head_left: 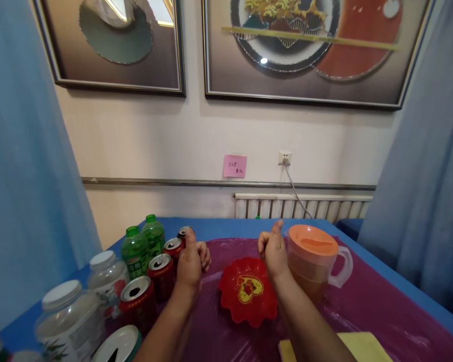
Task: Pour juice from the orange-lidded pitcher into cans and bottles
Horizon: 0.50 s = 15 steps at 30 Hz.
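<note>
My left hand (193, 259) is raised with its thumb up and its other fingers curled in, holding nothing. Beside it on the left stands a row of opened red drink cans (161, 276). My right hand (275, 249) makes the same thumb-up fist, with nothing in it. Just right of it is a clear plastic pitcher (305, 271) of brownish liquid, with an orange lid (312, 240) and a pale handle. Between my forearms, a red scalloped plate (232, 296) with a yellow pattern lies on the table, partly covered by my right forearm.
Green plastic bottles (135, 251) and clear jars with white lids (73, 322) stand at the left. A larger can (119, 344) is at the near left. Yellow cloth or paper (362, 346) lies at the near right. Purple sheeting (381, 306) covers the blue table (207, 227); blue curtains hang on both sides.
</note>
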Each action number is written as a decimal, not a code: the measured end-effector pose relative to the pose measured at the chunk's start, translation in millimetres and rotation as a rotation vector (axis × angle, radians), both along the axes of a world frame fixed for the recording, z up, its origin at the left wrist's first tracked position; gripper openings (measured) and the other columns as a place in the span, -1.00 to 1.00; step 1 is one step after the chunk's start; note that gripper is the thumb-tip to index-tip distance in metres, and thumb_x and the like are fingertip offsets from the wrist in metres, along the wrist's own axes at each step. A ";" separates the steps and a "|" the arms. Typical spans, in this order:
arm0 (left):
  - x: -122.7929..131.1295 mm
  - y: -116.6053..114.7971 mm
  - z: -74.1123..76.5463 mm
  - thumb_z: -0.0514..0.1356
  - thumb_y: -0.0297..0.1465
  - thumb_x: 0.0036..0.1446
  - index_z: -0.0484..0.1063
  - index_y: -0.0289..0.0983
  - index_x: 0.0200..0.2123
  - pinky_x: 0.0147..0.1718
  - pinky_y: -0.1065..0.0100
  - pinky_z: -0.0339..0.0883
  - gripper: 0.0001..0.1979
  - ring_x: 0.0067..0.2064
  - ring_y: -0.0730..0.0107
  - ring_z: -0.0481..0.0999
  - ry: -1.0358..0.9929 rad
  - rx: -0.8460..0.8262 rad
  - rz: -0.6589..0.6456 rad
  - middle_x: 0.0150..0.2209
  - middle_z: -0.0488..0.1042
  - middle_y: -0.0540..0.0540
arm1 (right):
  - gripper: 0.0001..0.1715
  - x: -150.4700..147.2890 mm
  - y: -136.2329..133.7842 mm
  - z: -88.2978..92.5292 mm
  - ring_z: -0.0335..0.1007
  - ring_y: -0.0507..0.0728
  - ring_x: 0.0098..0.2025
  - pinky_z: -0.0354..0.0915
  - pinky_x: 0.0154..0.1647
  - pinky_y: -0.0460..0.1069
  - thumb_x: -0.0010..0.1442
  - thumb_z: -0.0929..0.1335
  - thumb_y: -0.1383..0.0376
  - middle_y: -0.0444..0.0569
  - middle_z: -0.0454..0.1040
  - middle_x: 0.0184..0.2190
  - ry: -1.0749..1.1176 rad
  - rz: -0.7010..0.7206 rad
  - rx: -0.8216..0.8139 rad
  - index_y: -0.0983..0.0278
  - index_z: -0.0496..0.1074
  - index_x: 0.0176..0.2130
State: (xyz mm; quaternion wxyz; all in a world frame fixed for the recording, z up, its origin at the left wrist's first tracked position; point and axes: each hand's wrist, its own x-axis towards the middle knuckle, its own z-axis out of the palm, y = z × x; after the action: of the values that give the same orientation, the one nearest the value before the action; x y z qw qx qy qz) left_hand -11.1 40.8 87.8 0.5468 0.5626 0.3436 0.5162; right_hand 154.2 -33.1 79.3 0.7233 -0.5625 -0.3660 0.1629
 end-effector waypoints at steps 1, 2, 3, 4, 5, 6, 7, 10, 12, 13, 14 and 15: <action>1.0 -1.6 1.4 -0.14 0.40 0.04 0.04 -0.15 -0.78 -0.69 0.43 -0.08 -0.22 -0.72 0.54 0.04 0.006 -0.003 -0.009 -0.80 0.02 0.11 | 0.00 0.6 -0.2 -0.8 0.03 0.04 -0.70 -0.01 -0.58 -0.01 0.21 -0.18 -0.41 -0.15 0.11 -0.82 -0.002 0.005 0.009 0.16 0.14 -0.75; 1.9 -3.1 2.7 -0.14 0.40 0.05 0.03 -0.15 -0.78 -0.69 0.43 -0.08 -0.22 -0.71 0.53 0.05 0.013 -0.006 -0.012 -0.80 0.02 0.11 | 0.00 0.6 -1.0 -1.2 0.03 0.04 -0.70 -0.01 -0.59 -0.01 0.21 -0.18 -0.41 -0.15 0.12 -0.81 -0.003 0.011 0.020 0.16 0.14 -0.75; 2.9 -4.1 3.7 -0.13 0.40 0.04 0.03 -0.15 -0.78 -0.68 0.43 -0.08 -0.22 -0.71 0.53 0.05 0.019 -0.009 -0.010 -0.80 0.02 0.11 | 0.00 0.1 -2.1 -1.2 0.04 0.04 -0.69 -0.01 -0.59 -0.01 0.20 -0.19 -0.41 -0.15 0.12 -0.81 -0.004 0.015 0.029 0.16 0.14 -0.75; 3.6 -4.4 4.3 -0.13 0.40 0.04 0.03 -0.15 -0.79 -0.68 0.42 -0.08 -0.22 -0.71 0.53 0.05 0.022 -0.009 -0.007 -0.80 0.01 0.11 | 0.00 -0.5 -3.1 -1.0 0.04 0.04 -0.69 -0.01 -0.59 -0.01 0.20 -0.19 -0.41 -0.15 0.12 -0.81 -0.004 0.014 0.036 0.16 0.13 -0.75; 4.2 -4.1 4.4 -0.12 0.40 0.03 0.02 -0.14 -0.79 -0.68 0.42 -0.09 -0.22 -0.71 0.53 0.05 0.022 -0.008 -0.002 -0.80 0.01 0.11 | -0.01 -1.2 -4.0 -0.6 0.04 0.04 -0.69 -0.01 -0.59 -0.01 0.20 -0.20 -0.41 -0.14 0.11 -0.81 -0.004 0.012 0.041 0.16 0.13 -0.74; 4.6 -3.3 4.2 -0.11 0.40 0.03 0.02 -0.14 -0.79 -0.69 0.42 -0.09 -0.22 -0.71 0.54 0.04 0.020 -0.006 0.002 -0.80 0.00 0.12 | -0.01 -1.9 -4.7 0.0 0.04 0.04 -0.69 0.00 -0.58 -0.01 0.20 -0.20 -0.41 -0.14 0.11 -0.81 -0.004 0.010 0.045 0.16 0.12 -0.74; 4.8 -2.2 3.9 -0.11 0.40 0.03 0.02 -0.14 -0.79 -0.69 0.42 -0.10 -0.22 -0.71 0.54 0.04 0.019 -0.004 0.004 -0.80 0.00 0.12 | -0.01 -2.5 -5.2 0.6 0.04 0.04 -0.69 0.00 -0.58 -0.01 0.20 -0.20 -0.40 -0.15 0.11 -0.80 -0.004 0.010 0.048 0.16 0.12 -0.74; 5.1 0.8 3.6 -0.12 0.41 0.02 0.02 -0.14 -0.79 -0.69 0.42 -0.09 -0.22 -0.71 0.53 0.06 0.024 0.011 0.000 -0.80 0.01 0.11 | -0.02 -3.9 -5.8 1.9 0.05 0.04 -0.68 0.00 -0.57 -0.01 0.21 -0.18 -0.41 -0.15 0.12 -0.79 0.000 0.017 0.060 0.16 0.13 -0.74; 5.5 1.5 4.4 -0.11 0.42 0.00 0.02 -0.14 -0.79 -0.69 0.42 -0.09 -0.22 -0.71 0.53 0.06 0.029 0.016 0.000 -0.80 0.02 0.10 | -0.02 -4.6 -5.9 1.8 0.05 0.03 -0.67 0.00 -0.57 -0.01 0.21 -0.16 -0.41 -0.15 0.12 -0.78 0.006 0.022 0.067 0.16 0.13 -0.74; 5.7 1.5 5.0 -0.10 0.43 -0.02 0.02 -0.14 -0.79 -0.69 0.42 -0.09 -0.22 -0.71 0.53 0.05 0.031 0.012 0.001 -0.80 0.02 0.10 | -0.02 -4.8 -5.8 1.5 0.05 0.03 -0.67 0.00 -0.57 -0.01 0.22 -0.15 -0.41 -0.15 0.12 -0.78 0.008 0.022 0.069 0.16 0.13 -0.74; 6.0 1.4 5.4 -0.10 0.44 -0.04 0.02 -0.14 -0.79 -0.69 0.42 -0.09 -0.22 -0.71 0.53 0.05 0.031 0.007 0.001 -0.79 0.02 0.11 | -0.02 -4.9 -5.8 1.1 0.05 0.04 -0.67 0.00 -0.57 -0.02 0.22 -0.15 -0.41 -0.15 0.12 -0.78 0.007 0.021 0.071 0.17 0.13 -0.74; 6.4 1.3 5.7 -0.09 0.44 -0.05 0.02 -0.14 -0.79 -0.69 0.42 -0.10 -0.22 -0.71 0.54 0.04 0.031 0.003 0.001 -0.79 0.01 0.11 | -0.02 -4.8 -5.8 0.7 0.05 0.04 -0.66 0.00 -0.57 -0.02 0.22 -0.15 -0.41 -0.15 0.12 -0.78 0.005 0.020 0.069 0.17 0.13 -0.73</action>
State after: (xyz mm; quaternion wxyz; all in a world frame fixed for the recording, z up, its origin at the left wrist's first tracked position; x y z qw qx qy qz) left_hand -4.7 42.1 93.5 0.5404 0.5711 0.3516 0.5082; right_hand 149.4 -38.9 80.1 0.7417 -0.5330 -0.3751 0.1585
